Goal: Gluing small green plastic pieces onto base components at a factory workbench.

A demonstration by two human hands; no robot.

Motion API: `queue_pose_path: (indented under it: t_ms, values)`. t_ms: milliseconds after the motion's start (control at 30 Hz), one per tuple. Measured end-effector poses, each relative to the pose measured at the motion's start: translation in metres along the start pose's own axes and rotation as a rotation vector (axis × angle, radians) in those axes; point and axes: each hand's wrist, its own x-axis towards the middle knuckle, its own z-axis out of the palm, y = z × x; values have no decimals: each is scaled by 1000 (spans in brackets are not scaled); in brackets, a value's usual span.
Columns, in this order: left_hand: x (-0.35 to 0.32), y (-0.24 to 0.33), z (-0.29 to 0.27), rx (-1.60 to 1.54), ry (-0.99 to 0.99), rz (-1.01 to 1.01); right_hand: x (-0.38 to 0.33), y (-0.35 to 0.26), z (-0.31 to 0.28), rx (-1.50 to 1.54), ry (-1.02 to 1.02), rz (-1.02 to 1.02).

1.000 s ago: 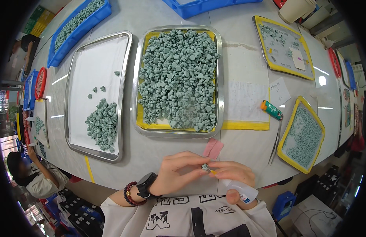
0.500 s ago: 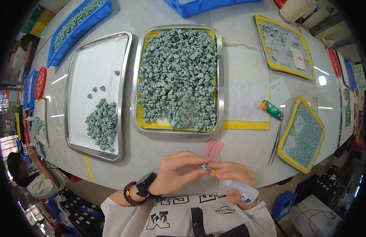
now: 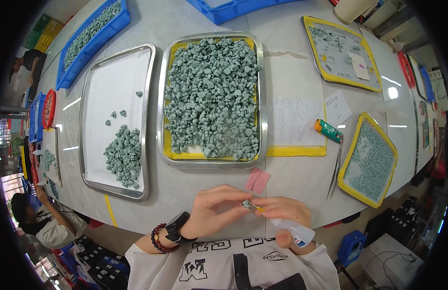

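Observation:
My left hand (image 3: 212, 212), with a dark watch and beads at its wrist, pinches a small grey-green piece (image 3: 246, 203) between thumb and fingertips. My right hand (image 3: 288, 212) is wrapped round a translucent squeeze bottle (image 3: 301, 233); its narrow tip with a yellow collar (image 3: 260, 209) points at the piece. Whether the tip touches it is too small to tell. Just beyond my fingers lies a pink cloth (image 3: 257, 181). A metal tray (image 3: 262, 121) heaped with similar green pieces (image 3: 212, 96) stands further off.
To the left, a white-lined tray (image 3: 100, 101) bears a smaller heap. An orange-and-green lighter (image 3: 329, 131) and tweezers (image 3: 334, 169) lie right, near a yellow-edged tray (image 3: 342, 181). A blue bin (image 3: 64, 72) stands far left. Another person (image 3: 54, 217) works at the left edge.
The view has shifted slightly, so the trays sit a little further left. Both hands keep their grips, and the piece appears slightly turned or lowered between my fingers.

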Motion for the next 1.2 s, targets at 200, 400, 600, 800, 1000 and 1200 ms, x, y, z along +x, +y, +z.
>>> queue_pose_path:
  t_ms: [200, 400, 600, 800, 1000, 1200]
  values:
    - [2, 0, 2, 11, -17, 3, 2, -1, -3, -51, -25, -16]
    - [1, -8, -2, 22, 80, 65, 3, -4, -25, -301, -42, -14]
    - [-3, -8, 1, -109, 162, -12, 20, 8, -55, -1081, -256, -116]
    - [-2, -9, -3, -39, 120, -3, -2, -27, -105, -1237, 235, 80]
    - [0, -8, 3, -112, 51, -67, -12, -9, -167, -1449, 334, 280]
    - [0, -13, 4, -172, 45, -91, -14, -3, -169, -1540, 291, 227]
